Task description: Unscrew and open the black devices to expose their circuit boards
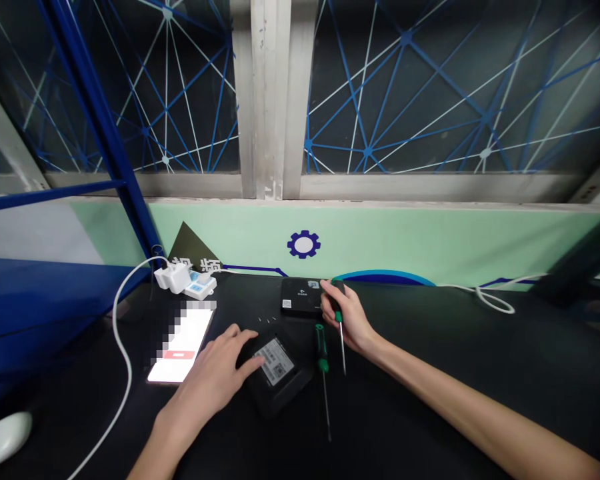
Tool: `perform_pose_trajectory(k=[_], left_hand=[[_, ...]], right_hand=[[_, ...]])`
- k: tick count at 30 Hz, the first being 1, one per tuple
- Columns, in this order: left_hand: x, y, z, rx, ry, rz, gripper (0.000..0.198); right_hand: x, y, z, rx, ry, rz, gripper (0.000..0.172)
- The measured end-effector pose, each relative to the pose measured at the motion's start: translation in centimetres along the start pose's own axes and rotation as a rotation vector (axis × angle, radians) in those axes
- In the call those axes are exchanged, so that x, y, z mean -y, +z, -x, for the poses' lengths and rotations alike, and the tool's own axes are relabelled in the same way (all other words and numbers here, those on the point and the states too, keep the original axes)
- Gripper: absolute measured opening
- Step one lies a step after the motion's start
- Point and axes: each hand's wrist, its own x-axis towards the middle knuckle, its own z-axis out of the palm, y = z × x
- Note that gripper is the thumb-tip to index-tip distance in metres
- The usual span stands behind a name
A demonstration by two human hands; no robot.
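Observation:
My left hand (pixel 230 360) rests with spread fingers on a black device (pixel 285 393) that has a white label (pixel 275 362) with a square code. In my right hand (pixel 347 310) is a green-and-black screwdriver (pixel 342 337), its metal shaft pointing down toward the table. A second green-and-black screwdriver (pixel 322 350) lies between the device and my right hand. Behind them sits a flat black box (pixel 300 297) with a small white sticker, close to my right fingers. Several tiny screws (pixel 268 321) lie just beyond the labelled device.
A phone with a lit screen (pixel 185 340) lies left of my left hand. White plugs on a power strip (pixel 200 285) and a white cable (pixel 123 340) are at the left. A white object (pixel 7 437) stands at lower left; another cable (pixel 495 303) lies at right.

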Motion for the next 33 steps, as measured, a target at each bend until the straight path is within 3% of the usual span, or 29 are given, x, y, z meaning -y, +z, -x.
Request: perform_pose_trajectory(k=[3,6,10,16,23,28,33], left_hand=[[-0.1,0.2,-0.4,-0.032,0.059,0.033,0.05],[-0.4,0.4,-0.6,-0.09,0.108,0.003,0.046],[-1.2,0.5,-0.3,-0.122,0.144,-0.052,0.05],[-1.5,0.9,0.3,-0.051,0.177,-0.076,0.066],[-1.2,0.8,0.4,0.005,0.182,-0.055,0.06],[-1.4,0.6,0.8,0.061,0.172,-0.02,0.072],[-1.3,0.5,1.4,0.097,0.212,-0.017,0.084]], right_hand=[[-0.1,-0.2,0.4,-0.032,-0.16,0.282,0.031],[-0.1,-0.4,0.4,-0.045,-0.27,0.418,0.033],[-0.4,-1.1,0.1,-0.05,-0.308,0.51,0.031],[-0.6,-2.2,-0.6,-0.023,-0.364,0.831,0.017],[-0.3,-3.6,-1.3,0.174,-0.598,1.119,0.012],[-0.5,-4.6,-1.4,0.409,-0.658,1.134,0.016],[-0.9,-5.1,-1.1,0.505,-0.666,1.157,0.02]])
